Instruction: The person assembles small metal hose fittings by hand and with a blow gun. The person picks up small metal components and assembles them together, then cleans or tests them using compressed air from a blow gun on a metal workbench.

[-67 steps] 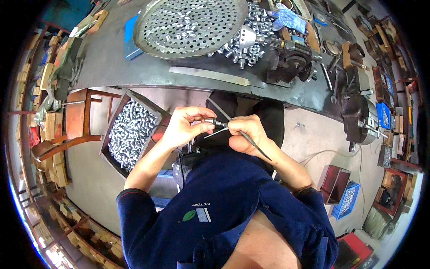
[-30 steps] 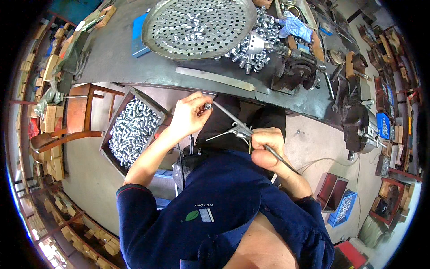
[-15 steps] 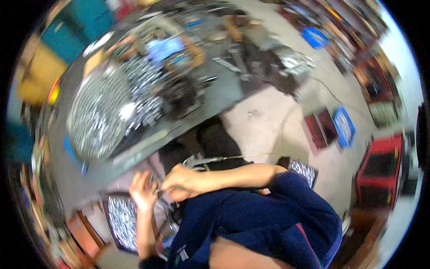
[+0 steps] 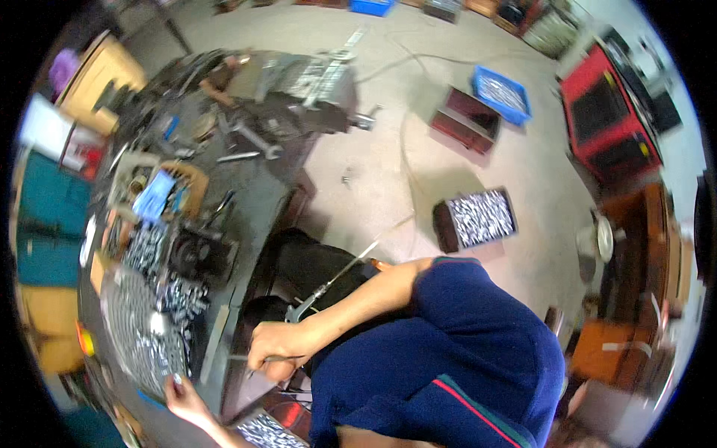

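My left hand (image 4: 187, 402) reaches to the near edge of a round wire-like tray (image 4: 123, 310) on the workbench. Its fingers are pinched together, with a small pale spot at their tips that I cannot make out. Shiny small metal parts (image 4: 183, 299) lie in and beside the tray. Closer to my body, my right hand (image 4: 280, 349) is closed, and a thin grey tip sticks out below it; what it grips is mostly hidden. A grey air gun (image 4: 305, 305) with a long thin tube lies just beyond my right wrist, over my dark-clothed legs.
The workbench (image 4: 250, 201) carries a dark machine block (image 4: 198, 254), a box with blue cloth (image 4: 155, 196) and wrenches (image 4: 258, 142). On the floor stand a bin of metal parts (image 4: 484, 216), a blue crate (image 4: 502, 93) and a brown box (image 4: 464, 119). Another parts bin (image 4: 270, 433) sits below my hands.
My hands have come apart: the left has gone out to the tray, the right stays closed near my body. The view has swung to the right.
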`<state>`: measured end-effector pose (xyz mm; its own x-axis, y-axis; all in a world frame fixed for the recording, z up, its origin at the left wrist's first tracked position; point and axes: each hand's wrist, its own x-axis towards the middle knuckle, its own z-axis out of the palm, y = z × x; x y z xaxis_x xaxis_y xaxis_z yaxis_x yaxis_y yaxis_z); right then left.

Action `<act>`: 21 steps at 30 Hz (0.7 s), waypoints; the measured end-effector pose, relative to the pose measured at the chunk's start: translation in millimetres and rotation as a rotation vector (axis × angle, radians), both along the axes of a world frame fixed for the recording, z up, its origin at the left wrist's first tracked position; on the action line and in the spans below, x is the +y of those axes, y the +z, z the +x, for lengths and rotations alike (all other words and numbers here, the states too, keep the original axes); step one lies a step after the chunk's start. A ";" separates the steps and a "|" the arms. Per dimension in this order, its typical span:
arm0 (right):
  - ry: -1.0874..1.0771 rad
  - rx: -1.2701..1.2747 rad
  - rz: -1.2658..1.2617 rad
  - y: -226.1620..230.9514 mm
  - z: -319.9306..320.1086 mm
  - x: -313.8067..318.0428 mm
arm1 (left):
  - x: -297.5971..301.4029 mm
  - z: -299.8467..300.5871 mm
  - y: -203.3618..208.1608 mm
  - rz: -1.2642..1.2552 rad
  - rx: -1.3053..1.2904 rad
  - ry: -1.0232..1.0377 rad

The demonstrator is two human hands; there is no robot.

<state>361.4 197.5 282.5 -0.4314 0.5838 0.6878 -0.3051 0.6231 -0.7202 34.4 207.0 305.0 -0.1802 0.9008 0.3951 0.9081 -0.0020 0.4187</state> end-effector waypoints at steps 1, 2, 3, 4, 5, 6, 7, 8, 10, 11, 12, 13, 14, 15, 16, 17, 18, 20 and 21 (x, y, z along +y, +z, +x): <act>0.051 0.027 0.021 -0.4 -3.8 -1.6 | -2.4 -12.4 0.0 0.042 0.015 -0.020; 0.174 0.005 -0.331 -1.0 -4.0 -6.0 | 3.8 1.9 7.2 0.030 0.014 0.091; 0.325 -0.044 -0.825 -1.2 1.5 -10.5 | 15.6 -1.9 6.6 -0.085 0.040 0.064; 0.322 0.001 -1.368 7.0 10.1 -13.1 | 35.1 12.6 8.8 -0.135 0.051 0.010; 0.333 -0.143 -1.026 2.6 14.9 -10.2 | 42.5 7.6 7.0 -0.133 0.153 0.058; 0.250 -0.281 -0.638 -2.1 20.1 -8.0 | 45.8 15.3 18.8 -0.106 0.080 0.037; 0.148 -0.337 -0.308 -8.7 24.0 -4.7 | 43.0 9.8 21.2 -0.092 0.097 0.039; 0.133 -0.299 -0.196 -5.1 22.0 -2.7 | 42.6 3.6 18.7 -0.064 0.069 0.040; 0.169 -0.313 -0.271 1.6 17.3 -0.7 | 47.5 -2.6 12.8 -0.102 0.068 0.073; 0.157 -0.326 -0.280 2.3 16.1 -1.2 | 52.4 -3.1 9.9 -0.121 0.100 0.066; 0.169 -0.323 -0.287 3.0 12.4 -0.3 | 56.4 -9.6 6.8 -0.155 0.120 0.088; 0.175 -0.319 -0.303 2.2 12.2 -2.2 | 57.6 -12.9 1.4 -0.197 0.141 0.101; 0.175 -0.339 -0.289 2.3 11.5 -2.8 | 59.8 -16.7 -2.6 -0.240 0.161 0.112; 0.173 -0.358 -0.275 2.7 10.6 -2.7 | 62.7 -21.2 -4.8 -0.242 0.148 0.121; 0.165 -0.375 -0.268 2.2 10.0 -1.7 | 69.2 -25.0 -8.3 -0.250 0.137 0.121; 0.153 -0.384 -0.267 3.2 8.4 -2.5 | 71.0 -31.3 -10.2 -0.262 0.130 0.131; 0.145 -0.393 -0.266 4.8 6.9 -3.0 | 74.4 -39.5 -12.7 -0.281 0.050 0.135; 0.139 -0.414 -0.281 5.1 3.3 -5.7 | 70.5 -51.0 -19.3 -0.198 -0.040 0.126; 0.081 -0.426 -0.227 1.9 2.6 -5.7 | 68.2 -51.2 -14.7 -0.148 -0.026 0.100</act>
<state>364.0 191.8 284.3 -0.6971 0.6513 0.2996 0.0049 0.4222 -0.9065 -16.8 275.2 290.3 -0.2805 0.9258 0.2532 0.8895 0.1516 0.4311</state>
